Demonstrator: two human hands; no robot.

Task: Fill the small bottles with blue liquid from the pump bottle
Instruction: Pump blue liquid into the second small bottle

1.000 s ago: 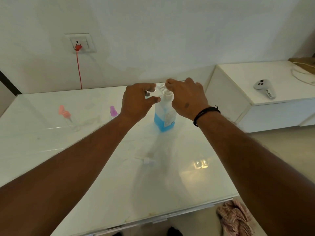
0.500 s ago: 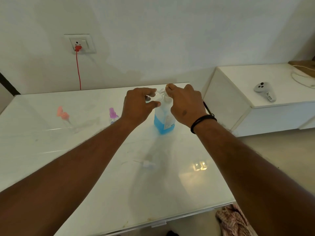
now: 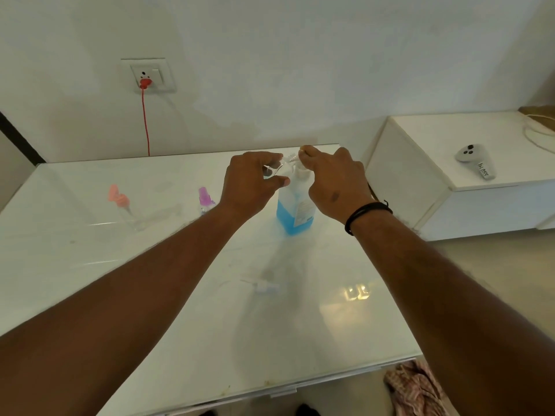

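The pump bottle [image 3: 292, 213], clear with blue liquid in its lower part, stands on the white table [image 3: 180, 310] toward the far side. My left hand [image 3: 250, 183] holds a small clear bottle [image 3: 274, 170] up against the pump's spout. My right hand [image 3: 335, 183] rests on top of the pump head, fingers curled over it. A small bottle with a purple cap [image 3: 205, 201] stands left of my left wrist. A clear bottle with a pink sprayer [image 3: 124, 208] stands further left. A loose white sprayer cap [image 3: 262, 285] lies on the table nearer to me.
A white cabinet [image 3: 450, 187] stands to the right with a grey controller [image 3: 474, 160] on it. A red cable [image 3: 145, 118] hangs from a wall socket behind the table. A checked cloth [image 3: 416, 388] lies on the floor by the table's near right corner.
Both hands stay at the pump head with the small bottle under the spout. Only the head view has shifted slightly.
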